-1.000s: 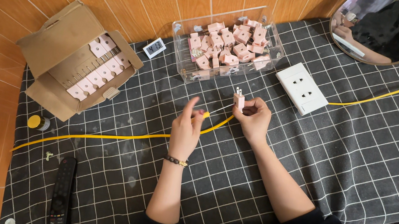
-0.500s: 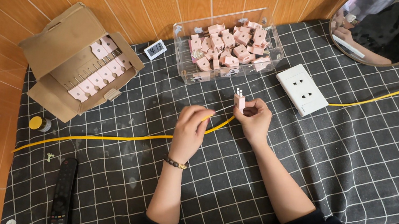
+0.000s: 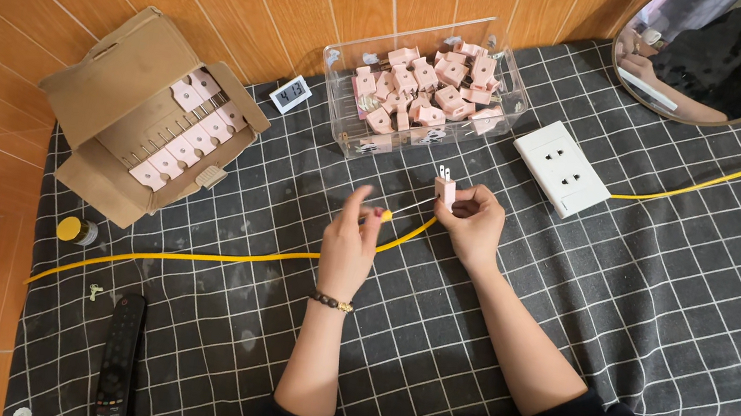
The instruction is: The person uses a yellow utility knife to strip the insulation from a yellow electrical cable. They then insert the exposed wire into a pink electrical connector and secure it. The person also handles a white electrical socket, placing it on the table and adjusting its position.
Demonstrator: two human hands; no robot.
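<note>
Matt pink plastic plug (image 3: 446, 191) (metal prongs); clear glossy plastic bin (image 3: 500, 109); woven checked cloth (image 3: 680, 293).

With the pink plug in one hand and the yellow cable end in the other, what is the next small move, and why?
Probably bring the two together. The right hand holds the pink plug with its prongs up, while the left hand pinches the yellow cable end just beside it, not yet touching. Sliding the cable end toward the plug's body seems the natural step, though its port is not visible.
</note>
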